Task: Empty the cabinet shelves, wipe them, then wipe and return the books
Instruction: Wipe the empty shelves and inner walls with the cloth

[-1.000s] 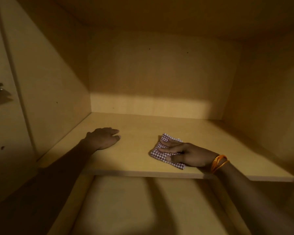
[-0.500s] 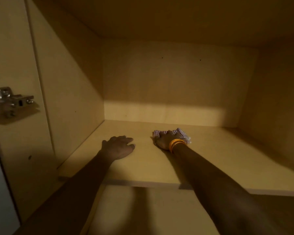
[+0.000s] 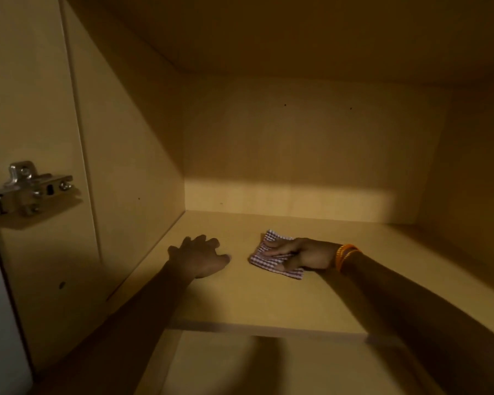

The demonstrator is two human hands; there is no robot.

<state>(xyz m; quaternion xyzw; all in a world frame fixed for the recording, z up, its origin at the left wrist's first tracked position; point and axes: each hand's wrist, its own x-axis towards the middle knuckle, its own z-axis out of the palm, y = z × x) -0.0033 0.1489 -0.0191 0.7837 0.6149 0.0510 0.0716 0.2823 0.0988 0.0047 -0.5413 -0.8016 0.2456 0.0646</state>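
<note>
A bare wooden shelf (image 3: 268, 303) fills the cabinet in front of me, dimly lit, with no books on it. A small red-and-white checked cloth (image 3: 264, 259) lies flat on the shelf near its middle. My right hand (image 3: 300, 255), with orange bangles on the wrist, presses the cloth down with straight fingers pointing left. My left hand (image 3: 200, 256) rests palm down on the shelf, a short gap left of the cloth, fingers spread and holding nothing.
The cabinet's left wall (image 3: 131, 172) and back wall (image 3: 311, 155) close in the shelf. A metal hinge (image 3: 32, 189) sits on the left panel. A lower shelf (image 3: 240, 369) shows beneath the front edge.
My right hand has swung from pointing toward the back of the shelf to lying across it, fingers to the left, sliding the cloth with it. My left hand has stayed flat in place.
</note>
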